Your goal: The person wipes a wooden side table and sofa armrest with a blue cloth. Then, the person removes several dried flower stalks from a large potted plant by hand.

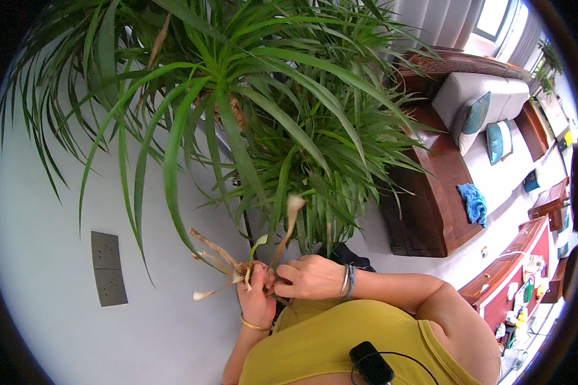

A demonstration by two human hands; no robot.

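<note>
My left hand (259, 299), with a gold bangle at its wrist, is closed around a small bunch of dried plant stems and leaves (241, 269). Several withered pale brown ends stick out to its left, and one small green leaf (257, 243) stands up from the bunch. Against it, my right hand (310, 277) has its fingers curled on the bunch beside a long dried leaf (285, 236) with a whitish end; a silver bangle and a blue band circle that wrist. The fingertips partly hide what they grip. Directly above hangs a large leafy green plant (221, 86).
A pale wall with dark grey socket plates (108, 268) lies left. To the right stands a wooden sofa (424, 211) with cushions and a blue cloth (473, 204); farther right is a reddish wooden cabinet (505, 264) bearing small items. A black device (372, 362) with a cable hangs at my chest.
</note>
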